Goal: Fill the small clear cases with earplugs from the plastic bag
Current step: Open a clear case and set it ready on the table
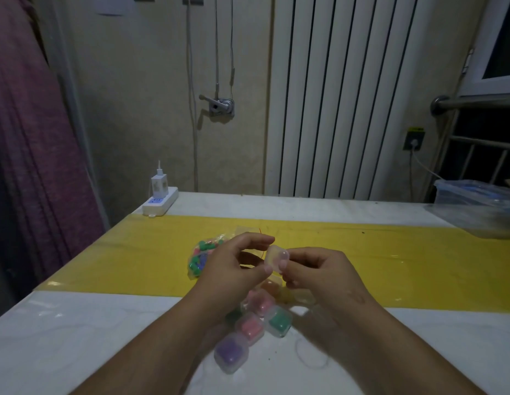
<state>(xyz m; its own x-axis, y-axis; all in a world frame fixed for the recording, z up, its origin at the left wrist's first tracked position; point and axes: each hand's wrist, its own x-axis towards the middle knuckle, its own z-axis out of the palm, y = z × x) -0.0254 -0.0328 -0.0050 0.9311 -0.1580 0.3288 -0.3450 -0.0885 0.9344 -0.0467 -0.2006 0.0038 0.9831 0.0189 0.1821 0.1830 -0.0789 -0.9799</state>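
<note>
White power strip [160,203] w/ white charger [159,186] plugged in, far-left corner of white marble tabletop [77,337]; yellow plastic sheet [390,266] across mid; clear plastic tub [476,206] far right; white ribbed radiator [342,95] behind.

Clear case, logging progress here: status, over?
Left hand and right hand pinch clear case, looks empty. Bag of earplugs beyond left hand. Filled cases under wrists. Nothing blocking.

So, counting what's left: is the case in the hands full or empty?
Empty, it seems: the held case shows no colour inside, unlike the pink-filled case below.
</note>
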